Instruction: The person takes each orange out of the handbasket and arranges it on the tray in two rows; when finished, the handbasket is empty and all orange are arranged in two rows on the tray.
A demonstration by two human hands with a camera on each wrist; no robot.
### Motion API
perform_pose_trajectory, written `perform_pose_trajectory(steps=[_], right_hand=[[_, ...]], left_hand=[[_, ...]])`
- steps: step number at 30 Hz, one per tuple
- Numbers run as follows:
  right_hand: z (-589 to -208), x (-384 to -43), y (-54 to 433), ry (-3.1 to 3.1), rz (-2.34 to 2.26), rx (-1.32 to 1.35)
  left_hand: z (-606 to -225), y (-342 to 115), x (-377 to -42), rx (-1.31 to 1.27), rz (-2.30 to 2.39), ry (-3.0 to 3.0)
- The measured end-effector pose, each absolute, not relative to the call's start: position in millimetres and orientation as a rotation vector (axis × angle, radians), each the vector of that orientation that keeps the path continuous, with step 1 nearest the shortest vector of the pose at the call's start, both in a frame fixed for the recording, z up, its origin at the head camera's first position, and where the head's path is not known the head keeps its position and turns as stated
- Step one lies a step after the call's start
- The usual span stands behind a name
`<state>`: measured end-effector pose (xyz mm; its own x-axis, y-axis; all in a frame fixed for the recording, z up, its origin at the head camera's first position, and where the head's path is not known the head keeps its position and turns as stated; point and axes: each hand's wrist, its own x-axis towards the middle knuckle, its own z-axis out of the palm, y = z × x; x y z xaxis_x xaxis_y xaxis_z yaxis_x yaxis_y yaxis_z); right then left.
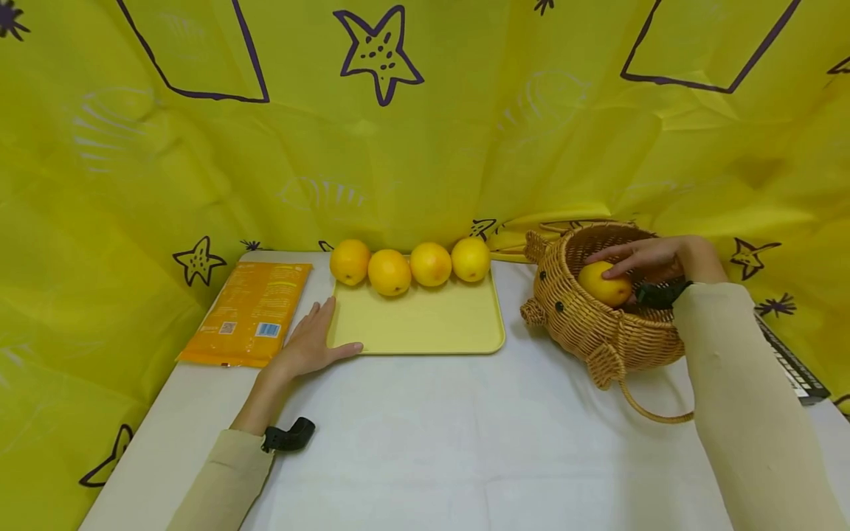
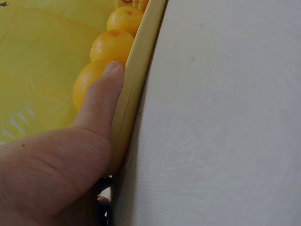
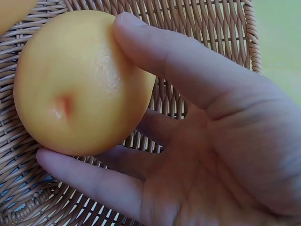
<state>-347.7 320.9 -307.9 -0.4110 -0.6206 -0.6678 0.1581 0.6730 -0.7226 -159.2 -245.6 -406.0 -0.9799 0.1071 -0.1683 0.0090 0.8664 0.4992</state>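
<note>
In the wicker basket (image 1: 584, 335), shaped like an animal with ears and dark eyes, my right hand (image 1: 640, 258) holds an orange (image 1: 605, 284). Close up in the right wrist view, the thumb presses on top of that orange (image 3: 80, 84) and the fingers reach round below it. My left hand (image 1: 308, 343) rests at the left end of a yellow tray (image 1: 418, 324), fingers straight along its side, thumb (image 2: 101, 101) over the front rim. Several oranges (image 1: 389, 273) stand in a row along the tray's back edge.
An orange packet (image 1: 252, 313) lies left of the tray. The basket's handle (image 1: 654, 417) hangs toward the front. A black-edged item (image 1: 793, 361) sits behind my right sleeve. A yellow patterned cloth (image 1: 425, 147) rises behind the white table (image 1: 425, 442). Part of another orange (image 3: 14, 12) shows in the basket.
</note>
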Motion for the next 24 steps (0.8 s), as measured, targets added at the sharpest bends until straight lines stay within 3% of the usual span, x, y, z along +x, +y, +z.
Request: perform_pose_trajectory(steps=[24], right_hand=[[-307.9, -344.9, 314.9, 1.875, -0.883, -0.314]], left_hand=[[-404.0, -245.2, -157.2, 0.079, 0.771, 2.844]])
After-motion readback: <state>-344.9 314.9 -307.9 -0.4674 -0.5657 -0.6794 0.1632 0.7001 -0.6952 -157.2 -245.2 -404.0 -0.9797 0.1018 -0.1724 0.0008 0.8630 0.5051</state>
